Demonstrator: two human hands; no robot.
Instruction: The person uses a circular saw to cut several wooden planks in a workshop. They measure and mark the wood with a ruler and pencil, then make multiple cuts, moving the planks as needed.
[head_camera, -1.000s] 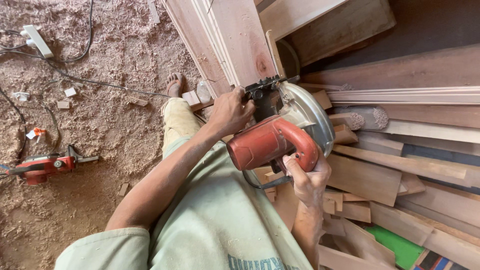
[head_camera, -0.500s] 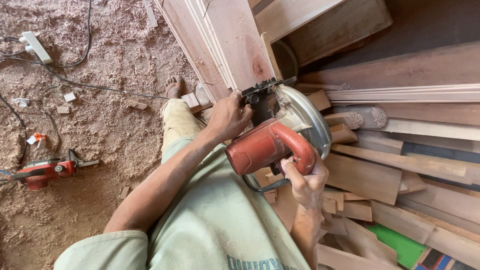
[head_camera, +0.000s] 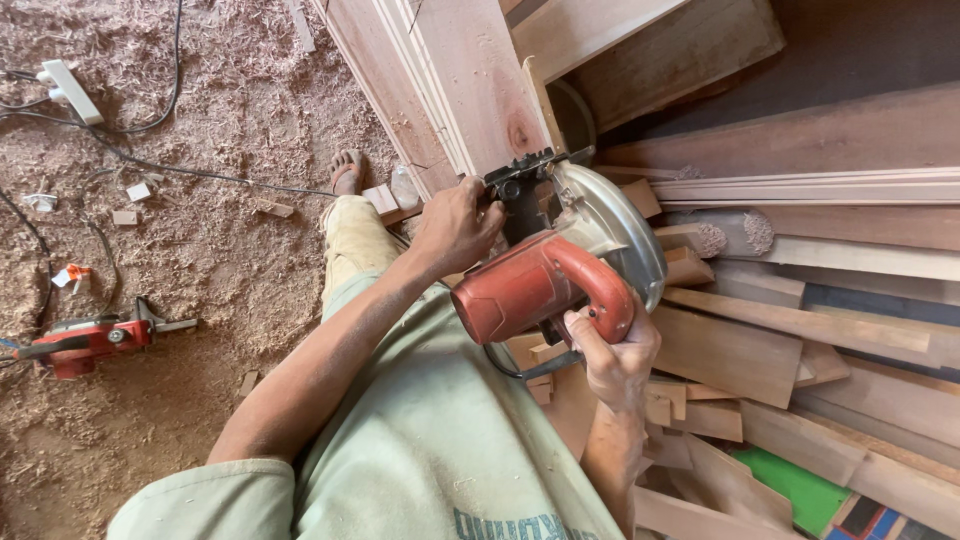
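Observation:
A red circular saw (head_camera: 545, 275) with a silver blade guard (head_camera: 615, 225) rests at the near end of a long moulded wooden frame piece (head_camera: 450, 80). My right hand (head_camera: 610, 350) grips the saw's red handle from below. My left hand (head_camera: 455, 230) holds the saw's black front part against the end of the frame piece. My bare foot (head_camera: 346, 170) stands on the sawdust beside the frame.
Stacked planks and offcuts (head_camera: 800, 330) fill the right side, with a green board (head_camera: 790, 485) low down. On the sawdust floor lie a second red power tool (head_camera: 95, 340), black cables (head_camera: 150, 165), a white power strip (head_camera: 68, 90) and small wood blocks.
The saw and both hands have shifted slightly up and left along the frame piece. Both grips are unchanged.

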